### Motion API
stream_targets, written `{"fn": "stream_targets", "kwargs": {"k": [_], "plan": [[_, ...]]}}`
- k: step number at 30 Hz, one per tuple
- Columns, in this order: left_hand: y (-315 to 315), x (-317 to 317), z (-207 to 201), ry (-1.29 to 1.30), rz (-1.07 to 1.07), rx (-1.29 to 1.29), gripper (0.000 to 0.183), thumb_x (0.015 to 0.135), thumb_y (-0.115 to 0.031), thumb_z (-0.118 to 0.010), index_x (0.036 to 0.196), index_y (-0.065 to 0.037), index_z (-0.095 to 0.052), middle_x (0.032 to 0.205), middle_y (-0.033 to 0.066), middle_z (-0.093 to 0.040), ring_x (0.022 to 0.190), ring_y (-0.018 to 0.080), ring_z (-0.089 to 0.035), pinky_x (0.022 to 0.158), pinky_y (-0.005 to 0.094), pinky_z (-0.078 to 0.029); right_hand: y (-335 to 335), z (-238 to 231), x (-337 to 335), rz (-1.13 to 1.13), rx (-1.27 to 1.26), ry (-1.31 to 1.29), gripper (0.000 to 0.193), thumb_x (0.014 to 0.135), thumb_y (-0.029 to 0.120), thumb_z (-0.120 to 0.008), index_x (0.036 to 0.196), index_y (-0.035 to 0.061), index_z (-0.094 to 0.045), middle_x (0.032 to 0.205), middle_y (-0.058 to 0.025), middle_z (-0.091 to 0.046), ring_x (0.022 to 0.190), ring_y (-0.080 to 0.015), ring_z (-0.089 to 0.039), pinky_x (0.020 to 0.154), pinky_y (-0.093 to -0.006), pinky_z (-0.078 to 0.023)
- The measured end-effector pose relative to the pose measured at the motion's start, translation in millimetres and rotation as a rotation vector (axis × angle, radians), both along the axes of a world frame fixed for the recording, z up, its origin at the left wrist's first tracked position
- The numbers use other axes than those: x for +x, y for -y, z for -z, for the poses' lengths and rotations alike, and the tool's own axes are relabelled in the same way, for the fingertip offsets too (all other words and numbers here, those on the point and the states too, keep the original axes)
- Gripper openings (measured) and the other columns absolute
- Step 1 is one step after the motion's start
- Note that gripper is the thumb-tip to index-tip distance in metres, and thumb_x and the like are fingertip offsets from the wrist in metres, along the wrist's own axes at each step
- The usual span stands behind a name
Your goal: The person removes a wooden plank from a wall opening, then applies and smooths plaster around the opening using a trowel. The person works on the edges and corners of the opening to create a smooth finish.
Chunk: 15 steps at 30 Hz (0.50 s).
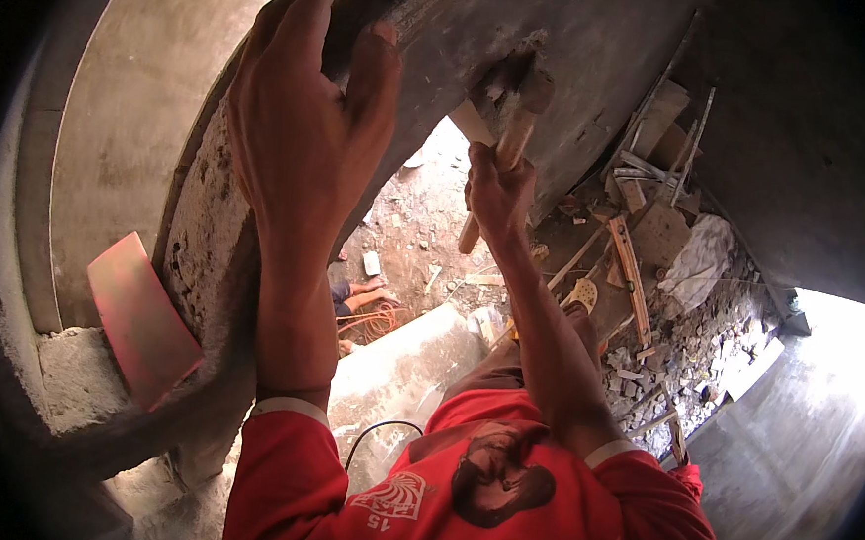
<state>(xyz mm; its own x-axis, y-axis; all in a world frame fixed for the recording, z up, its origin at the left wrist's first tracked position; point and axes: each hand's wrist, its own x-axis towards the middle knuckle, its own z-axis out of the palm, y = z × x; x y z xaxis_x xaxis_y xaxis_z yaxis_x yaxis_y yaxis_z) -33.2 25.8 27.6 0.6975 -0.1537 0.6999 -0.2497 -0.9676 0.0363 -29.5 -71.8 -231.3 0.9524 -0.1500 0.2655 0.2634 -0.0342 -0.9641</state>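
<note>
A hammer [516,137] with a wooden handle is held in my right hand [501,200], its fingers wrapped round the grip. Its head is up beside a rough broken hollow [499,76] in the grey concrete surface [604,63]. I cannot tell whether it touches the concrete. My left hand [313,114] is raised at the concrete edge on the upper left, thumb apart from the long stretched fingers. A dark part of the edge shows between thumb and fingers; the fingertips run out at the top. Just below the hammer head is a flat pale piece [471,122].
On the left, a reddish panel [142,322] leans on a concrete ledge [79,377]. Far below, another person's legs [362,295] lie near an orange cable coil [375,321]. Planks [630,272], rubble [704,366] and a whitish sack [700,262] fill the right side.
</note>
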Motion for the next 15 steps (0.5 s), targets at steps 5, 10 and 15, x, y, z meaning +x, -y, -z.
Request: {"fn": "stream_targets", "kwargs": {"k": [5, 10, 15], "plan": [[-3.6, -1.1, 4.2, -0.006, -0.007, -0.022, 0.04, 0.096, -0.026, -0.07, 0.128, -0.003, -0.066, 0.116, 0.0168, -0.07, 0.103, 0.0333, -0.07, 0.091, 0.041, -0.053, -4.2, 4.2, 1.6, -0.044, 0.327, -0.171, 0.031, 0.099, 0.012, -0.063, 0.07, 0.01, -0.052, 0.054, 0.0049, -0.045, 0.041, -0.0051, -0.042, 0.037, -0.0248, -0.032], [-5.8, 1.2, 4.0, 0.026, -0.033, 0.039, 0.041, 0.094, -0.025, -0.069, 0.126, -0.001, -0.066, 0.116, 0.0184, -0.07, 0.104, 0.0356, -0.069, 0.092, 0.043, -0.053, 0.0, 0.6, 2.7, -0.068, 0.19, -0.19, 0.034, 0.095, 0.019, -0.069, 0.066, 0.0082, -0.054, 0.055, 0.0036, -0.052, 0.043, -0.0055, -0.048, 0.04, -0.0268, -0.035], [-5.2, 2.9, 3.6, 0.033, -0.041, 0.032, 0.043, 0.089, -0.023, -0.07, 0.122, 0.005, -0.066, 0.118, 0.0216, -0.069, 0.107, 0.0401, -0.067, 0.095, 0.0464, -0.053, 13.7, 6.5, 5.2, -0.012, 0.113, -0.105, 0.035, 0.095, 0.02, -0.068, 0.065, 0.0049, -0.057, 0.052, 0.0029, -0.052, 0.047, -0.0052, -0.05, 0.042, -0.0272, -0.037]]}}
